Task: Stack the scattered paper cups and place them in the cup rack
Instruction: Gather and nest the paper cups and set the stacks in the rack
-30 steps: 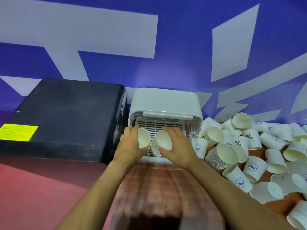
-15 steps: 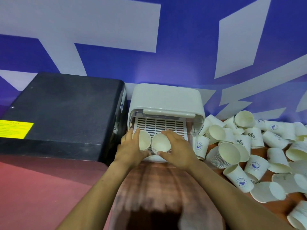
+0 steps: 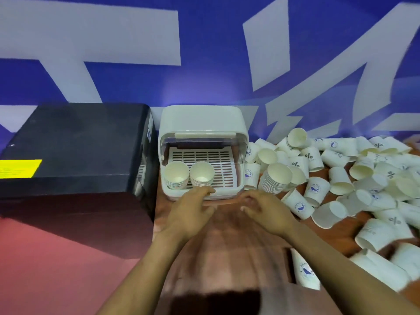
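The white cup rack [image 3: 202,123] stands open at the wall, its slatted tray showing. Two short stacks of paper cups stand upright at the tray's front left: a left stack [image 3: 176,175] and a right stack [image 3: 201,173]. My left hand [image 3: 193,206] is just in front of the rack, empty, fingertips near its front lip. My right hand [image 3: 264,206] hovers to the right of it, fingers loosely curled, holding nothing. A taller stack [image 3: 276,179] lies tilted right of the rack. Many loose cups [image 3: 341,178] lie scattered over the table on the right.
A large black box [image 3: 75,151] with a yellow label sits directly left of the rack. The blue and white wall runs behind everything. One printed cup [image 3: 304,271] lies near my right forearm on the brown table [image 3: 227,242].
Both hands have let go of the two cup stacks, which now stand in the rack's tray, and have pulled back toward me. The right hand has shifted right.
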Available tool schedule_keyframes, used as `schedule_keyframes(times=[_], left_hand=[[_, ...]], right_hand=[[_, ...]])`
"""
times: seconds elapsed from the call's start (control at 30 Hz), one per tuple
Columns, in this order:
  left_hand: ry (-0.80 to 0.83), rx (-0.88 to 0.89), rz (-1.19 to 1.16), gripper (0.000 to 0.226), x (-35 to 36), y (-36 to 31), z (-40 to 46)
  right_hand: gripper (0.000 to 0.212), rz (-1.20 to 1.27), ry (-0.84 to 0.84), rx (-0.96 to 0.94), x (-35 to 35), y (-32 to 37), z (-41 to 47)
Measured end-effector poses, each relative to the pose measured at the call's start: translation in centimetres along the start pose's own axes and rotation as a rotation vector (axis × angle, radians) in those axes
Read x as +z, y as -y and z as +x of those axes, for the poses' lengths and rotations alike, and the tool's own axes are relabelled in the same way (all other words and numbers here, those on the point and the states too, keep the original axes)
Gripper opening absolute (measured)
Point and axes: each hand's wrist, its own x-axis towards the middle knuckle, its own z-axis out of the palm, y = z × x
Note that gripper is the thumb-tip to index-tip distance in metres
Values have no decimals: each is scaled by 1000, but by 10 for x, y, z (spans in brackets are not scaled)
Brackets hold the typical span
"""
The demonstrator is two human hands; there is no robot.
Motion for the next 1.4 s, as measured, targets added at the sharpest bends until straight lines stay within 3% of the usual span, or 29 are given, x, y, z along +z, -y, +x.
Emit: schedule_keyframes(times=[0.3, 0.47, 0.6, 0.8, 1.03, 1.4], left_hand=[[291, 26, 3, 27, 72, -26, -20], [308, -46, 109, 35, 102, -54, -22], [304, -212, 113, 43, 140, -88, -20], [375, -362, 151, 61, 219, -144, -8], [379, -504, 345, 79, 273, -168, -8], [339, -528, 342, 67, 284, -180, -5]], right_hand=[[13, 3, 6, 205, -11, -54, -79], [12, 18, 46, 195, -33, -101, -91], [21, 1, 161, 131, -53, -154, -104], [52, -141, 311, -17, -80, -243, -137], [87, -465, 515, -95, -89, -290, -157], [77, -428, 457, -194, -83, -304, -148]])
